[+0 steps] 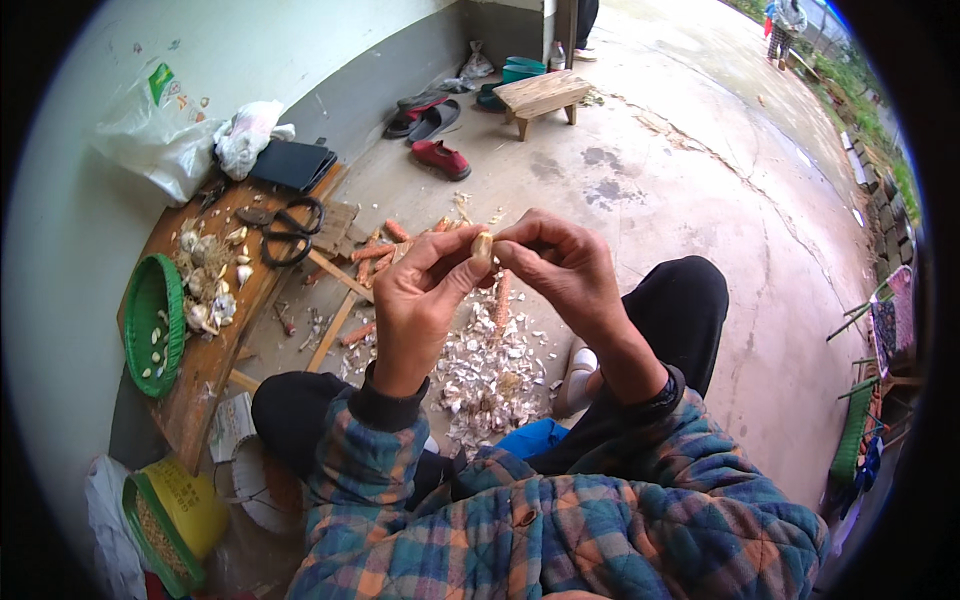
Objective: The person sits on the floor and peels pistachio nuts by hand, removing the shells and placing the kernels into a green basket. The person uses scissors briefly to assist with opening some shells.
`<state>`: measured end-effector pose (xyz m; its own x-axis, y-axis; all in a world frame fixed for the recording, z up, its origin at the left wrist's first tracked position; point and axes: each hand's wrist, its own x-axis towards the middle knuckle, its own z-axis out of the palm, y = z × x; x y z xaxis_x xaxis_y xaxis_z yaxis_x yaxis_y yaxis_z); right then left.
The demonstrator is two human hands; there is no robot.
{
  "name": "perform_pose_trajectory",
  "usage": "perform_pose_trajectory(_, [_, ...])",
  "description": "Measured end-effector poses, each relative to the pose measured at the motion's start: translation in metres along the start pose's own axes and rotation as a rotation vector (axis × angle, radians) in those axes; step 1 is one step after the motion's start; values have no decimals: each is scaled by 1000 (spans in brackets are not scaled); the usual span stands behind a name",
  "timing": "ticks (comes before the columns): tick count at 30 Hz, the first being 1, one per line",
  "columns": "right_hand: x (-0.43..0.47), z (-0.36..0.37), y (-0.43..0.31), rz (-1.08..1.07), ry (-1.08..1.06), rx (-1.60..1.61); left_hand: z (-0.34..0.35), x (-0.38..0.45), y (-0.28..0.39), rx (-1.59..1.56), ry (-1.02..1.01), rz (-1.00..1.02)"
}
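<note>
Between the thumb and forefinger of my left hand [427,300] is a garlic clove [482,246], pale with some brownish skin. My right hand [566,266] is pinched close against the clove's right side; what lies between its fingertips is too small to tell. Below both hands, a heap of white garlic skins [491,375] covers the floor. On the wooden bench [202,405] to the left, garlic bulbs and loose cloves [199,277] lie beside a green basket [178,330] with several peeled cloves in it.
Black-handled scissors [285,232] and a dark case [292,165] rest on the bench. Corncobs [375,251] lie near its far side. A low wooden stool [541,94] and shoes [441,160] stand further off. At lower left is a yellow container [184,502] with grain. Another person [787,30] is outside.
</note>
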<state>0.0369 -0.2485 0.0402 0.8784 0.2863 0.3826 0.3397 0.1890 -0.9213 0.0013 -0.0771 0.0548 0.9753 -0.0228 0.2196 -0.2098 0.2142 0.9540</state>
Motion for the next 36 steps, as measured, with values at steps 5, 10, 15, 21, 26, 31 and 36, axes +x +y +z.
perform_pose_trajectory(5, [0,1,5,-12,-2,-45,-4,0,-4,51,1,49])
perform_pose_trajectory(10, [1,1,5,-12,21,-50,-7,2,-8,359,-22,270])
perform_pose_trajectory(15, [-1,3,1,21,74,-169,-1,0,-3,657,24,455])
perform_pose_trajectory(21, [-2,8,-3,72,92,-142,-1,3,-7,674,19,531])
perform_pose_trajectory(26, [-1,7,2,60,101,-4,-6,0,-7,78,4,59])
perform_pose_trajectory(31, [-1,1,5,54,78,-40,-5,1,-3,-38,7,-39])
perform_pose_trajectory(36, [2,4,3,-46,72,-111,-8,3,-12,272,-3,217])
